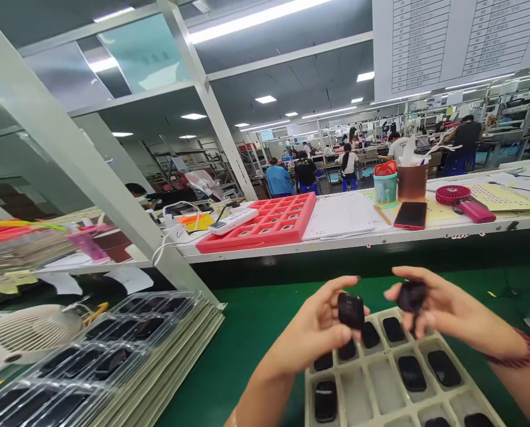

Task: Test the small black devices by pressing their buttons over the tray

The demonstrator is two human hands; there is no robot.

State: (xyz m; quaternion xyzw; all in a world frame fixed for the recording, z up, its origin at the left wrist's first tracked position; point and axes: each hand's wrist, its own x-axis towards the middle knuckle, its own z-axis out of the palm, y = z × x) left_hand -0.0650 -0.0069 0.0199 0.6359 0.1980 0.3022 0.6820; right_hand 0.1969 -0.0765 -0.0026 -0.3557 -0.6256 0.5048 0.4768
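Gripping a black device [351,311], the left hand [311,335] sits at nine o'clock from the right hand [447,305], which pinches a dark round piece [411,296].

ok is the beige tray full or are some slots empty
Partly full: black rounded parts sit in most visible slots of the beige tray, but some slots are bare.

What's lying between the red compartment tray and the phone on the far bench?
The head view shows a stack of ruled paper and a pencil between the red compartment tray and the phone.
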